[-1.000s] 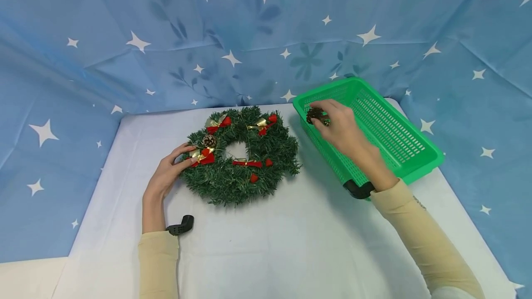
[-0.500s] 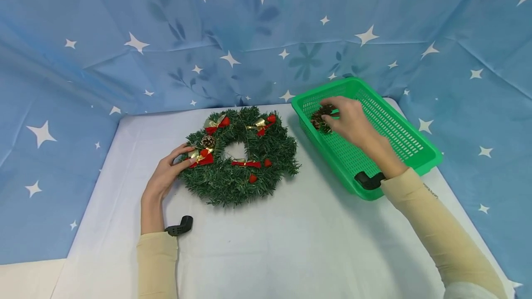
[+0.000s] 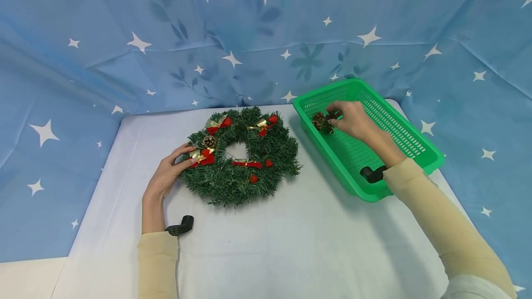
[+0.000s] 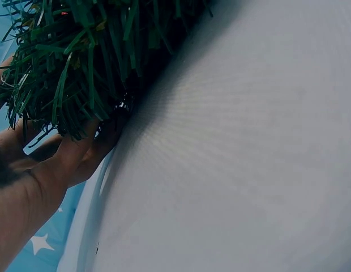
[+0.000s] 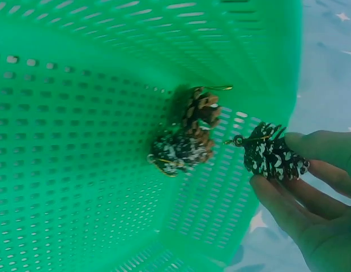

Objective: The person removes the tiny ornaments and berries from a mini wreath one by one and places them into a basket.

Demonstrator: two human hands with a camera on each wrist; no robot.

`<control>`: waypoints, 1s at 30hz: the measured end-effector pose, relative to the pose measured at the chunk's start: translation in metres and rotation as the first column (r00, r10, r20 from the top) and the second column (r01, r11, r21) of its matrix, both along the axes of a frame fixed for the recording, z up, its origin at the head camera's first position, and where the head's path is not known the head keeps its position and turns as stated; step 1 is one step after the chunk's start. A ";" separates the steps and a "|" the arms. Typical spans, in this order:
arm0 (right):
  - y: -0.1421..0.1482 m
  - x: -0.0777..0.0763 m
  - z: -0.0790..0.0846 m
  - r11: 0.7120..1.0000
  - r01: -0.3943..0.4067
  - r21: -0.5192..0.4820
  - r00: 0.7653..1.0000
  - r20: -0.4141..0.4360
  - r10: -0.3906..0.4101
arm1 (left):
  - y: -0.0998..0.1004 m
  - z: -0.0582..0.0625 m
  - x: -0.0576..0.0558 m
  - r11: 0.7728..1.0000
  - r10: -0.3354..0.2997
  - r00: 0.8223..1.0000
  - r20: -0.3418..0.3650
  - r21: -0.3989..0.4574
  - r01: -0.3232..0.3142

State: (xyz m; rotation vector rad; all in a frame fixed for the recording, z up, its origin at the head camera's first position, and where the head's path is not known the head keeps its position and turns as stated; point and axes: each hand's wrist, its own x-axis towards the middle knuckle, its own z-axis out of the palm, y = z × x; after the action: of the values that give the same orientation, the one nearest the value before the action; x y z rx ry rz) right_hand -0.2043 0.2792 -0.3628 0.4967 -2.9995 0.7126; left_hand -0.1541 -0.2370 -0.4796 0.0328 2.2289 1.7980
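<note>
A round green wreath lies on the white table, trimmed with red and gold bows, red berries and a pine cone. My left hand grips the wreath's left edge beside a bow; in the left wrist view its fingers partly hide under the greenery. Over the far left end of the green basket, my right hand pinches a white-tipped pine cone between thumb and fingers. Below it, more pine cones with gold loops lie on the basket floor.
White cloth covers the table. A blue curtain with white stars hangs behind and at both sides. The basket stands at the right, its raised walls around the right hand.
My right hand has moved a little rightward over the basket, and pine cones show on the basket floor beside it. The left hand and the wreath stay where they were.
</note>
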 end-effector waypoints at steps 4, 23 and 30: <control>0.002 -0.005 -0.005 1.000 -0.003 0.019 0.997 0.079 0.001 | 0.001 0.000 0.000 1.000 -0.001 1.000 0.001 0.001 0.001; 0.007 -0.022 -0.036 0.994 -0.079 0.076 0.981 0.183 0.064 | 0.000 0.000 0.001 1.000 0.006 1.000 -0.003 0.001 -0.006; 0.004 -0.024 -0.042 0.993 -0.081 0.091 0.976 0.211 0.061 | -0.001 0.001 0.000 1.000 0.007 1.000 -0.006 0.000 -0.007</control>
State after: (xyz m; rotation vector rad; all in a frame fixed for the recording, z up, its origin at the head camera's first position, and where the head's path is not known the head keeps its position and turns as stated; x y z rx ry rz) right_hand -0.2284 0.2836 -0.4049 0.5700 -3.2409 0.6617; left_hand -0.1538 -0.2379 -0.4784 0.0303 2.2358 1.8041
